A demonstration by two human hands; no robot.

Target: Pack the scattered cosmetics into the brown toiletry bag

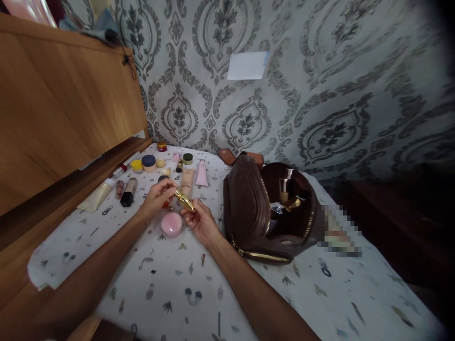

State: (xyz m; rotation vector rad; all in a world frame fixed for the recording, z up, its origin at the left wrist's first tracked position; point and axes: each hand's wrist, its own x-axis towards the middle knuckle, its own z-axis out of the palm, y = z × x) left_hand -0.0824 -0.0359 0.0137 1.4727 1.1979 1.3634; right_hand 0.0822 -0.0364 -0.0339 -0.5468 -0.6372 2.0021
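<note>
From the wearer's head, the only view looks forward and down, fairly near the left hand (158,196) and right hand (203,223), across a printed white cloth (170,265) toward damask-patterned wallpaper (284,102)

Grey damask wallpaper (247,125) rises behind, bearing a white sheet (248,65); at left stands a wood-grained panel (64,90) (a dark cord (125,60) dangles at its corner), blue-grey cloth (94,28) bunched on top

You have no readable text, brand, number or sign in view. On the shiny gold cylindrical tube (185,201) you hold, the beige squeeze tube (187,180), the pale pink squeeze tube (202,173) and the white rectangular sheet (247,66), any print is too small or blurred for you to read.
</note>
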